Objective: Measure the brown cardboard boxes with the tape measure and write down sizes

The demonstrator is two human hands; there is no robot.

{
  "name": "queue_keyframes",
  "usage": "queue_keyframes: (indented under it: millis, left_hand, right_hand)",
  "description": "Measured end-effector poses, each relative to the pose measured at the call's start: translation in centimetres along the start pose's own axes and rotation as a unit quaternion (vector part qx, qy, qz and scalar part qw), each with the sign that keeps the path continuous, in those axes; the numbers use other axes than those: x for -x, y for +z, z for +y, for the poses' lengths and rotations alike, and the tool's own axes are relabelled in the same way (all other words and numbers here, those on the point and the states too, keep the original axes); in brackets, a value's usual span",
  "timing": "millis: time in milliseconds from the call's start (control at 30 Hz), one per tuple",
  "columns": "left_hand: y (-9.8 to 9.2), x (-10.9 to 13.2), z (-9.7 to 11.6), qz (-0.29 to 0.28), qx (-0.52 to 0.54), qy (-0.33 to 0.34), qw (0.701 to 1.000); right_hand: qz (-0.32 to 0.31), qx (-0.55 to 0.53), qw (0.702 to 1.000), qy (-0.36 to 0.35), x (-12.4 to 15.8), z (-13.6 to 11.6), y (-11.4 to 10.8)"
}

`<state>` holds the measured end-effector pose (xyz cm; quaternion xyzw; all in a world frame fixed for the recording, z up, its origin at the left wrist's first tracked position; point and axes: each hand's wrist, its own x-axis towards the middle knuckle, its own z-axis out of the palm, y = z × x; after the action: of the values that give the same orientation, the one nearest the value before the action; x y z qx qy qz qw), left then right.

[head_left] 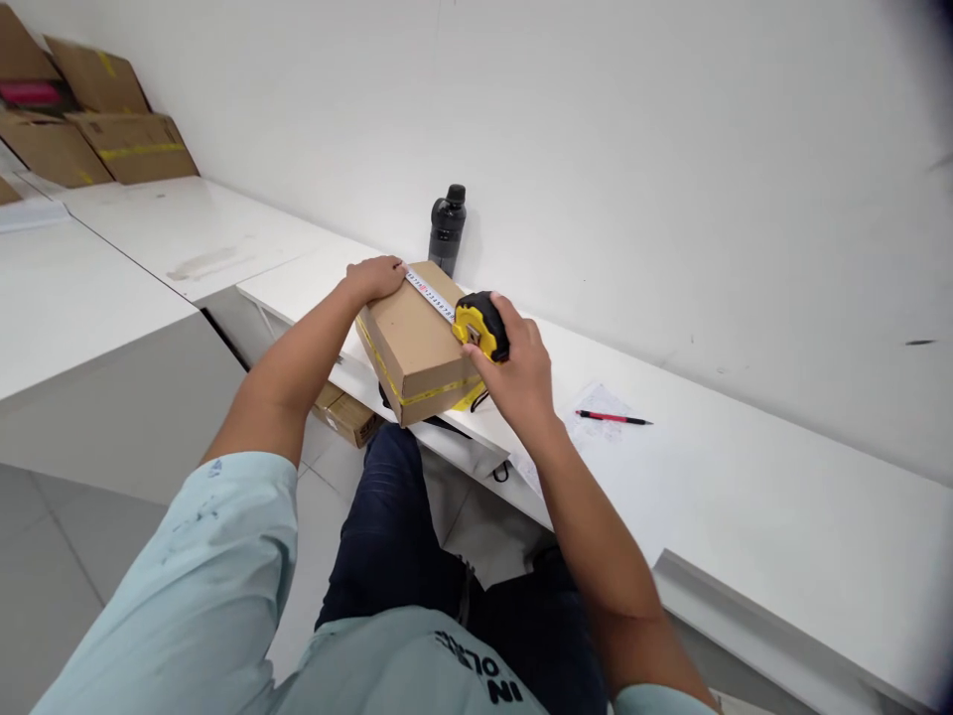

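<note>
A brown cardboard box (415,333) with yellow tape along its sides rests at the front edge of the white desk, above my lap. My right hand (521,372) is wrapped round a yellow and black tape measure (480,326) at the box's right edge. From its case the white blade (430,293) runs along the far edge of the box top. At the far left corner my left hand (377,279) is closed over the box edge, its fingertips on the blade's end. Part of those fingers is hidden.
Behind the box a dark water bottle (448,230) stands by the wall. To the right, a red and black pen (613,418) lies on a written-on paper (596,437). Several cartons (138,147) are stacked far left. Another carton (346,415) sits below the desk.
</note>
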<state>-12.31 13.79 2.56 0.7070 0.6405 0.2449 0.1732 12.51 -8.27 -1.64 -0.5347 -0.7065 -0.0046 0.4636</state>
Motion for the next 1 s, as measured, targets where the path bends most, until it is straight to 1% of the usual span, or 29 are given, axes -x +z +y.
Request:
queue_keyframes:
  millis: [67,133,233,367,467,533,667,767,900,1000]
  left_hand:
    - [0.2,-0.3,-0.2,-0.003,-0.017,0.005,1.000]
    - [0.3,-0.3,-0.2,-0.001,-0.033,0.015,0.999]
    - [0.1,0.2,0.3,-0.003,-0.054,0.022,0.998]
    - [-0.6,1.7,1.6,-0.031,-0.109,0.012,0.994]
    - [-0.9,2.5,2.3,-0.048,-0.143,0.007,0.988]
    - [-0.9,2.5,2.5,-0.052,-0.157,0.005,0.986]
    - [-0.5,2.2,2.4,-0.048,-0.164,0.005,0.985]
    - [-0.3,2.1,2.4,-0.041,-0.167,0.010,0.985]
    - [-0.3,2.1,2.1,-0.032,-0.166,0.012,0.986]
    - [-0.2,1.6,1.5,-0.017,-0.145,0.007,0.989]
  right_hand:
    - [0.004,-0.009,1.000,0.009,1.6,0.0,-1.7]
    - [0.010,-0.012,1.000,0.021,2.8,0.1,-2.9]
    - [0.030,-0.007,0.999,0.023,3.9,0.0,-3.7]
    - [0.050,0.006,0.999,0.013,4.4,-0.6,-3.7]
    - [0.047,0.014,0.999,0.018,4.7,-1.1,-3.9]
    - [0.042,0.013,0.999,0.020,5.0,-1.2,-4.4]
    - [0.041,-0.001,0.999,0.035,5.7,-1.1,-5.2]
    - [0.045,-0.018,0.998,0.048,6.0,-1.1,-5.3]
    - [0.045,-0.048,0.995,0.070,6.3,-1.0,-4.6]
    - [0.064,-0.083,0.991,0.089,6.0,-0.2,-3.7]
